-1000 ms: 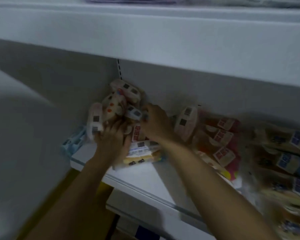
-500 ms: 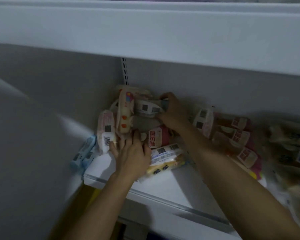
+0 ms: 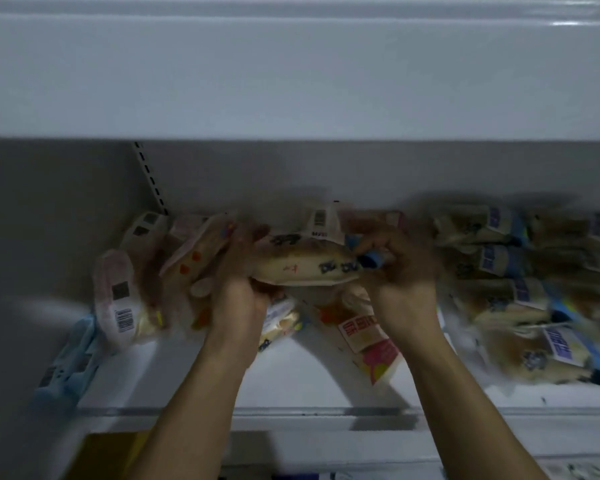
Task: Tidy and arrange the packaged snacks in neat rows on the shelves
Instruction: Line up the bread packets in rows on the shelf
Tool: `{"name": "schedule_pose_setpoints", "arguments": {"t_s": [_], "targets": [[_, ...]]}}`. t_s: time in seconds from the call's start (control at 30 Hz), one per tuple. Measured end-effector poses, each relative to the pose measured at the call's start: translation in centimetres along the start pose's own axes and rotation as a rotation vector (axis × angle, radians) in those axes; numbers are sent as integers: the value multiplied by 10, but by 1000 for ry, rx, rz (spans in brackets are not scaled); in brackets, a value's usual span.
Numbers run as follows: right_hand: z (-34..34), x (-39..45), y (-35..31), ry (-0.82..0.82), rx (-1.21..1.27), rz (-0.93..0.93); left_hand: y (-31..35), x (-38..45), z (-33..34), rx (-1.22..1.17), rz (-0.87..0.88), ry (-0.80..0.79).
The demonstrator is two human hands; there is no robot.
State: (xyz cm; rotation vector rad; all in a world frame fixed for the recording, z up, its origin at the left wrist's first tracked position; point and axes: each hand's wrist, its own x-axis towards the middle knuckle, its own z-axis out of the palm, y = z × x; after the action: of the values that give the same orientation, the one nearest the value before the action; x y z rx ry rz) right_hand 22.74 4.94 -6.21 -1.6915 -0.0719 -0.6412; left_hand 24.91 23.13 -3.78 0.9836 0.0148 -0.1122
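A cream bread packet (image 3: 305, 270) with dark print and a blue end hangs crosswise above the white shelf (image 3: 312, 372). My left hand (image 3: 238, 292) grips its left end and my right hand (image 3: 400, 278) pinches its blue right end. Behind and to the left, several pink-dotted packets (image 3: 129, 296) stand jumbled in the shelf's back corner. Under my hands lies a packet with a red label (image 3: 364, 336). A row of blue-labelled packets (image 3: 520, 289) fills the right part of the shelf, blurred.
The shelf above (image 3: 291, 74) overhangs low across the top of the view. A slotted upright (image 3: 151, 178) runs down the back wall. A pale blue packet (image 3: 68, 362) hangs off the shelf's left end. A lower shelf edge (image 3: 326, 445) shows below.
Both hands have left the corner pile and now hold one cream packet between them, lifted off the shelf. The view has swung to the right and nearer.
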Motion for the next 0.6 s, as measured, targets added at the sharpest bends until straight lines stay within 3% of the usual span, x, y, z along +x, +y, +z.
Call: {"name": "schedule_pose_setpoints", "arguments": {"t_s": [0.17, 0.27, 0.43, 0.6], "targets": [[-64, -22, -7, 28, 236, 264, -40, 0, 21, 63, 154, -163], [-95, -33, -15, 62, 316, 282, -57, -5, 46, 25, 120, -178], [-149, -41, -15, 264, 50, 262, -89, -23, 93, 196, 145, -139], [-209, -41, -12, 263, -116, 270, -121, -38, 123, 622, 326, -158]]}}
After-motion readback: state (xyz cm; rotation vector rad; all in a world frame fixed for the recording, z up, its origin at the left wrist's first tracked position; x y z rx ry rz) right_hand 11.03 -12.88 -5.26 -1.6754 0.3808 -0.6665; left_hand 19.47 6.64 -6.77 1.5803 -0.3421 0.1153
